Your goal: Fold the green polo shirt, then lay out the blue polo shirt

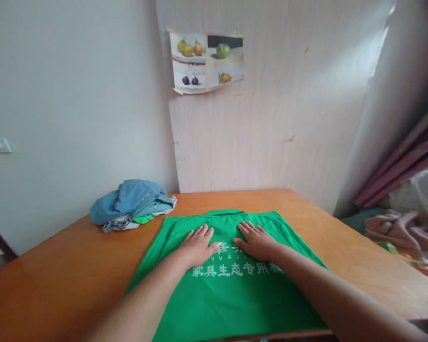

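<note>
A green shirt (228, 299) with white printed lettering lies spread flat on the wooden table, its collar at the far end and its near end at the table's front edge. On the left of its upper part rests my left hand (199, 247), palm down with fingers extended. My right hand (255, 241) lies flat on the cloth to the right, fingers likewise stretched out. Both hands touch the fabric without gripping it, and they partly cover the lettering.
A crumpled pile of clothes (133, 204), mostly blue and grey, sits at the table's back left. The orange-brown wooden table (74, 270) meets the wall behind. A fruit picture (207, 62) hangs there. Bundled fabric (403, 228) and a curtain (403, 156) are at the right.
</note>
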`<state>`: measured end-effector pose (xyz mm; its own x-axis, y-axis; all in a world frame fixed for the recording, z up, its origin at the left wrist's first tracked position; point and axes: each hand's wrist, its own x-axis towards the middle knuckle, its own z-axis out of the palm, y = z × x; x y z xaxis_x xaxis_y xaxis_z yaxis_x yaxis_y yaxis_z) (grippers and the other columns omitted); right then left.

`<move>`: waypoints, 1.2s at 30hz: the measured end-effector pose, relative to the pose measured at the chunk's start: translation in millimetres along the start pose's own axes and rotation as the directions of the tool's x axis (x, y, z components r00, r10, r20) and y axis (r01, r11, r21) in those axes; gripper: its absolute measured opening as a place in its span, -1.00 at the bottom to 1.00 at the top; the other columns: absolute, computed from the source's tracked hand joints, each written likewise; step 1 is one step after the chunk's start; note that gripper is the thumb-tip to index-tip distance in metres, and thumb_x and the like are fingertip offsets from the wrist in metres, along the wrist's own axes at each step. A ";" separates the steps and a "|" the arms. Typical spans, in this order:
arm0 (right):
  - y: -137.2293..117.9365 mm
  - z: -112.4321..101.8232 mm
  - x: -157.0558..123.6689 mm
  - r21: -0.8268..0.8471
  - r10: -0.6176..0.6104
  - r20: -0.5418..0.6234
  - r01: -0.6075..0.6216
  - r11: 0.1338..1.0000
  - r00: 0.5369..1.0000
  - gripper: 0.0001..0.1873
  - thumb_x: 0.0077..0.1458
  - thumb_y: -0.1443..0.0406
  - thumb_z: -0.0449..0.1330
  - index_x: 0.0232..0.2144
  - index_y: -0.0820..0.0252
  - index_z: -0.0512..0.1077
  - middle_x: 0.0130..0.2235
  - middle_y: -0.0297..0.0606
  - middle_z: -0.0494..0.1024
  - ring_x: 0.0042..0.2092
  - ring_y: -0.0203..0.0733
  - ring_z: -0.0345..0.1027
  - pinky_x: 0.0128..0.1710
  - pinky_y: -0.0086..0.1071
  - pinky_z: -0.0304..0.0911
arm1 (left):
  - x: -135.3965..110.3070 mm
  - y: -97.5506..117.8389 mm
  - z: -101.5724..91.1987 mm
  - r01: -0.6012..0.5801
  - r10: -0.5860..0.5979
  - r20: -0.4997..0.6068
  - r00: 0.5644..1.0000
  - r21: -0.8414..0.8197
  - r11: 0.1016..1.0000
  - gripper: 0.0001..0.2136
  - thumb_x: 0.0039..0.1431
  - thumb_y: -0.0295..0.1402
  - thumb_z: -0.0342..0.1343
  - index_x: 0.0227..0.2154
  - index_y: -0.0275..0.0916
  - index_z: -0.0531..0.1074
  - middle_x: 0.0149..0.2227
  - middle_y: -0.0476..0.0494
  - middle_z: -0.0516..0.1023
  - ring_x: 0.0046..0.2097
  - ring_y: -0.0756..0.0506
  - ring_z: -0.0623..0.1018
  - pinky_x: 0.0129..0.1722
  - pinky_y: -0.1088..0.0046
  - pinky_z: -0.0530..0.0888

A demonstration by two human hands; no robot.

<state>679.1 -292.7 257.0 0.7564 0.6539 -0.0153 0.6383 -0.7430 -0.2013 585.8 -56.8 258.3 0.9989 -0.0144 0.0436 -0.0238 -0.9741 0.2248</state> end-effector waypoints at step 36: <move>-7.2 3.2 37.7 0.053 -0.031 -0.035 0.033 0.998 0.999 -0.05 0.27 -0.23 -0.23 0.41 0.33 -0.03 0.45 -0.06 -0.13 0.46 0.04 -0.36 0.40 -0.02 -0.34 | 34.9 -17.3 3.1 0.323 -0.319 -0.051 0.946 0.150 0.934 -0.05 0.11 0.38 -0.45 0.41 -0.15 0.01 0.46 -0.19 -0.12 0.45 -0.40 -0.12 0.29 -0.35 -0.13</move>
<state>702.6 -262.2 254.8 0.7408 0.6712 0.0254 0.6543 -0.7125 -0.2535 621.1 -41.2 252.8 0.9510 0.3084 0.0196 0.3061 -0.9488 0.0779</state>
